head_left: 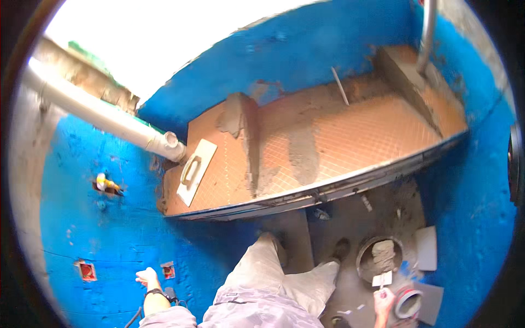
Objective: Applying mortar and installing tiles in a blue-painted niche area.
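Note:
My right hand [384, 299] is closed round the handle of a trowel [382, 279] with a pale flat blade, at the lower right. Just past it, a lump of grey mortar [383, 252] shows over a round bucket [362, 262]; whether the lump rests on the blade I cannot tell. My left hand [147, 276] is held out by the blue wall with its fingers apart and nothing in it. A white plastering float [197, 173] lies on the left part of the orange tiled platform [361, 134], where grey mortar is smeared [304, 156].
A low mortar ridge [250, 147] crosses the platform, and a metal-edged board [306, 195] runs along its front. A thick white pipe [109, 117] slopes down on the left. By my right hand stand a second round container [408, 303] and pale tiles [426, 249].

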`<action>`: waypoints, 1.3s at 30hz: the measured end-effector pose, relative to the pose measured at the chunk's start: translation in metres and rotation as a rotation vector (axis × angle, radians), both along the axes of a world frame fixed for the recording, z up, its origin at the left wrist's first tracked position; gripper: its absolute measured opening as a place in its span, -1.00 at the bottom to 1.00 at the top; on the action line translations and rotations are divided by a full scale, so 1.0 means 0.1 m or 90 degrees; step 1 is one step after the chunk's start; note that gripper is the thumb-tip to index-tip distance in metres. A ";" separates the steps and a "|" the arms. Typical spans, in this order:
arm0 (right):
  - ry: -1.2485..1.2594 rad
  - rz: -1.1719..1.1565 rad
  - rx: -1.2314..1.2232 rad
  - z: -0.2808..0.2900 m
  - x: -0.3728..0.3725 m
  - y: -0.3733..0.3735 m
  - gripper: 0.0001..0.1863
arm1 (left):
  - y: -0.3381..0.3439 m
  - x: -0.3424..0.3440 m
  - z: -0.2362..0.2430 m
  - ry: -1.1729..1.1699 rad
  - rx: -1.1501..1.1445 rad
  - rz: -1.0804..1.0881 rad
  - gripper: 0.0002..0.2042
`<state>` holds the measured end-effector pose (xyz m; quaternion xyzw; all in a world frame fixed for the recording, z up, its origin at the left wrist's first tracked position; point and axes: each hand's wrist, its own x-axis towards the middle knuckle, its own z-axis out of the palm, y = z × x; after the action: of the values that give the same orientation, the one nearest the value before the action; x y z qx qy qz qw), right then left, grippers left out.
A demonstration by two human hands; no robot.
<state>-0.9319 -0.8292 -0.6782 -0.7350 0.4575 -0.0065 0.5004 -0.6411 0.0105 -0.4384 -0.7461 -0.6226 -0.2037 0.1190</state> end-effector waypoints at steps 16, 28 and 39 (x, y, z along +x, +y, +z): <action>-0.239 0.150 0.316 2.65 4.79 3.18 -0.86 | 0.11 -0.11 -1.08 0.053 -0.556 -0.327 -0.80; 0.141 0.202 -0.203 2.16 5.00 4.28 -0.75 | 0.62 -1.65 -1.29 -0.144 -0.779 0.080 -0.91; -0.134 0.328 -0.192 2.63 5.09 3.81 -0.75 | 0.14 -1.31 -1.02 -0.174 -0.825 0.080 -0.90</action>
<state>-0.4232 -0.4478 -0.4150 -0.8879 0.1959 -0.0229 0.4157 -0.7716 0.0248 -0.5405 -0.5967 -0.6710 0.1263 -0.4217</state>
